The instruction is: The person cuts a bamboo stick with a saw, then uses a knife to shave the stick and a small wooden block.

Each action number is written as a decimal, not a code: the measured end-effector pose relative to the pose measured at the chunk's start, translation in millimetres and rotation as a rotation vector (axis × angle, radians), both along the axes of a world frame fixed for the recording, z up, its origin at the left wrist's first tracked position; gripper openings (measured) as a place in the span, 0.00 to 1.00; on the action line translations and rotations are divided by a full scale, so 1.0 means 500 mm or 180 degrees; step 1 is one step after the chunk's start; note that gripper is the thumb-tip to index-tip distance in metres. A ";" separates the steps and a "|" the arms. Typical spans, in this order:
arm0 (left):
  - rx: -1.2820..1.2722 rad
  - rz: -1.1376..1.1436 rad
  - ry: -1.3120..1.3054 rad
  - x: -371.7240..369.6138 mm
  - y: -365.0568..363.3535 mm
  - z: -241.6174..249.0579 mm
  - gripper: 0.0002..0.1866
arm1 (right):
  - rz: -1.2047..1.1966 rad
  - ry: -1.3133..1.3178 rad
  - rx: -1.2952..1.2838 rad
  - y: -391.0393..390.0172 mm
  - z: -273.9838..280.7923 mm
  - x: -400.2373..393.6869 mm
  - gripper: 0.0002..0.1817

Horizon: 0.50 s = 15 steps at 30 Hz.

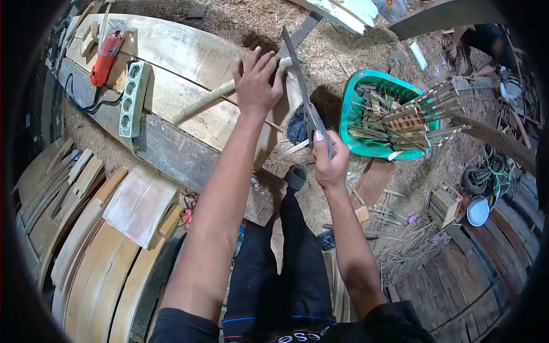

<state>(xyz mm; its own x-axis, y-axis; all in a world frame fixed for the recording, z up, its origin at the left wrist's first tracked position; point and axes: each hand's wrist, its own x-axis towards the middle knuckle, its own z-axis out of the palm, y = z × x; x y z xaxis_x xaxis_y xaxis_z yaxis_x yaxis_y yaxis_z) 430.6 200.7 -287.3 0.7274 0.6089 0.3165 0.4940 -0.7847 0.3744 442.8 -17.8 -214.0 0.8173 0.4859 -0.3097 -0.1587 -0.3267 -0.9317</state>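
My left hand [257,86] lies over a pale bamboo pole [207,102], its fingers curled across it and gripping it against the wooden workbench [189,54]. The far end of the pole sticks out past my fingers at the bench's right end. In my right hand [331,159] is the handle of a hand saw, with the fingers closed round it. The saw's long, dark blade [297,71] points up and away, crossing at the pole's far end. Its teeth are too fine to make out, and whether it touches the pole is unclear.
On the bench lie a red angle grinder [106,57] and a power strip [134,100] with cables. A green basket [345,108] of split bamboo pieces stands right. Curved boards [94,268] are stacked lower left. Another person [486,48] is at upper right. Shavings cover the ground.
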 end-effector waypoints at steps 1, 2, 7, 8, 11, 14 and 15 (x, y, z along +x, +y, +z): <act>-0.0019 0.0004 -0.0010 0.004 0.006 0.000 0.15 | 0.0004 0.0053 -0.0020 0.013 0.003 0.012 0.17; -0.0031 0.0000 -0.0034 0.005 0.005 0.002 0.14 | 0.0001 0.0092 -0.0033 0.019 0.006 0.019 0.17; -0.0014 0.0045 0.0041 0.007 0.001 0.007 0.13 | 0.0149 -0.0006 -0.0138 0.012 0.021 0.027 0.15; -0.0036 0.0036 0.0036 0.009 0.001 0.010 0.13 | 0.0134 -0.0064 -0.0044 0.006 0.014 0.019 0.15; -0.0159 -0.0010 0.0061 0.004 0.003 0.010 0.14 | -0.0128 0.0489 0.0065 -0.106 0.004 -0.041 0.14; -0.0152 -0.0070 0.0069 0.002 0.005 0.015 0.14 | -0.0288 0.0549 0.0304 -0.091 0.027 -0.037 0.15; -0.0177 -0.0077 0.0041 0.002 0.006 0.011 0.14 | -0.0393 0.0454 0.0457 -0.048 0.045 -0.016 0.16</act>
<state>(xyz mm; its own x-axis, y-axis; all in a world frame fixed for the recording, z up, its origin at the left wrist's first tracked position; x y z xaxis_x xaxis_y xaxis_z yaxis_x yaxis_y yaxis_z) 431.5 203.8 -281.6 0.7459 0.6075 0.2732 0.4803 -0.7747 0.4114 434.9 -41.7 -191.6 0.8261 0.4325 -0.3612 -0.3227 -0.1624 -0.9325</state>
